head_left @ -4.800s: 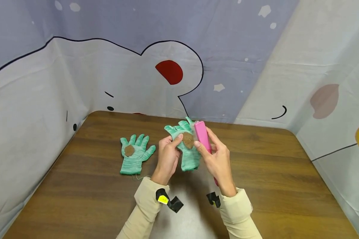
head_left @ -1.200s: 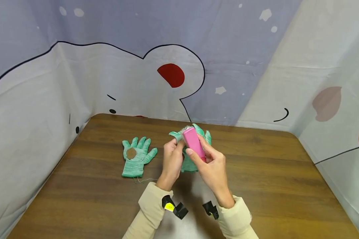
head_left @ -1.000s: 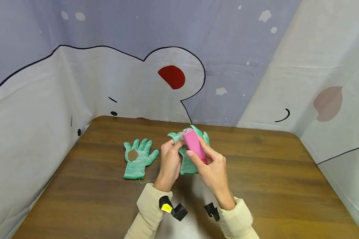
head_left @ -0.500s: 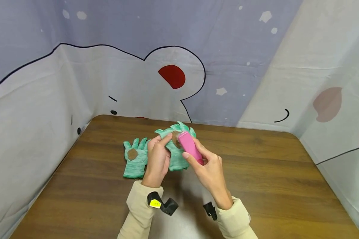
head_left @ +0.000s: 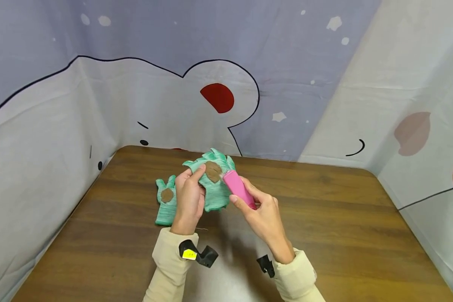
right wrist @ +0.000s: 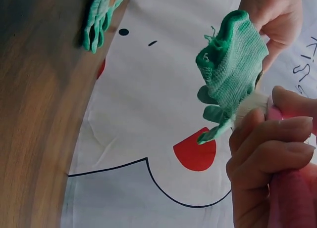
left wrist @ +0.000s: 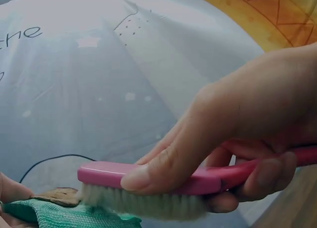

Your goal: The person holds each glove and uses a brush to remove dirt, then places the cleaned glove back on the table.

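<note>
My left hand [head_left: 188, 197] grips the thumb-side edge of a green knit glove [head_left: 217, 195] and holds it up above the table. A brown patch [head_left: 212, 172] shows on the glove's palm, my thumb at its edge. In my right hand [head_left: 262, 214] is a pink brush [head_left: 238, 188], gripped with the thumb along its back. Its pale bristles [left wrist: 148, 203] meet the glove beside the patch in the left wrist view. From the right wrist, the glove's cuff [right wrist: 233, 30] shows loose threads. A second green glove [head_left: 167, 212] lies behind my left hand, partly hidden.
The brown wooden table [head_left: 324, 235] spreads under both hands. A printed cloth [head_left: 154, 96] stands as a wall behind it and along the sides. One loose thread [head_left: 201, 229] lies by my left wrist.
My left hand has drawn the held glove leftward, now covering part of the lying glove. The brush, earlier across the glove's upper palm, has shifted slightly left and down, exposing the brown patch.
</note>
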The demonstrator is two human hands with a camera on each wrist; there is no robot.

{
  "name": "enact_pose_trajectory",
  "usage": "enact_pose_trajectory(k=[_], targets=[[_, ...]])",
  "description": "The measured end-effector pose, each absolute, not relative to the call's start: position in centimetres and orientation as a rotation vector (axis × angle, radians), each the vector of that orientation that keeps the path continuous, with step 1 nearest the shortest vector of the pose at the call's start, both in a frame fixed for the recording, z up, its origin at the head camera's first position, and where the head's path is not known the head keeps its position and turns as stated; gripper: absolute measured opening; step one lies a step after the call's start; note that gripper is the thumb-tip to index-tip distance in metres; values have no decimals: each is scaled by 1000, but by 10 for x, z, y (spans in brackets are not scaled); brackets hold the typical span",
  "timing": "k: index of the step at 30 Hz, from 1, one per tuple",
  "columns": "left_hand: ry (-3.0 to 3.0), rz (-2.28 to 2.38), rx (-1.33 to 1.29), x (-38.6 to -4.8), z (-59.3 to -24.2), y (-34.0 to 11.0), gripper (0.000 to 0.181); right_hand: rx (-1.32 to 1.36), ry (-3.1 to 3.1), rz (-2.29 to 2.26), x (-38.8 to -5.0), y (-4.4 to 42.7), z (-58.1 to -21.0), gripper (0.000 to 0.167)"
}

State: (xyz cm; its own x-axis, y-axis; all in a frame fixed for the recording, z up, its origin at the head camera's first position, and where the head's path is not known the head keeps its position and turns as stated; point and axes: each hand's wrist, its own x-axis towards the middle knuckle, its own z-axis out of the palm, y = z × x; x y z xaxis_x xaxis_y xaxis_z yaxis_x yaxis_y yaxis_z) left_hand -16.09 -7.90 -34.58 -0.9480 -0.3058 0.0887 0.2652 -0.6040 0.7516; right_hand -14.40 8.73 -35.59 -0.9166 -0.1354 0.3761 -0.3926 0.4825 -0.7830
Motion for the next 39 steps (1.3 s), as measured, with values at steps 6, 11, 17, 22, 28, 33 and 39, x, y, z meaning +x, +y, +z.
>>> enact_pose_trajectory(k=[6,11,17,22,28,33,39], targets=[[-1314,-2487,74,-160,-349,-73,32,463,-2434,1452,-142,94,-350,48],[-1526,-2369,34,-160,-350,-60,28,495,-2339,1559,-129,92,-328,47],[-1741,-2306,-81,-157,-353,-50,24,474,-2312,1651,-123,83,-323,48],[-1615,-2485,-132,-156,-355,-50,21,450,-2293,1641,-134,85,-345,50],[-1507,-2545,-94,-159,-353,-57,20,486,-2321,1570,-141,86,-354,54],[-1478,-2491,54,-162,-350,-64,22,518,-2409,1467,-142,84,-355,57],[-1430,-2481,127,-161,-349,-72,27,572,-2447,1407,-142,83,-356,57]])
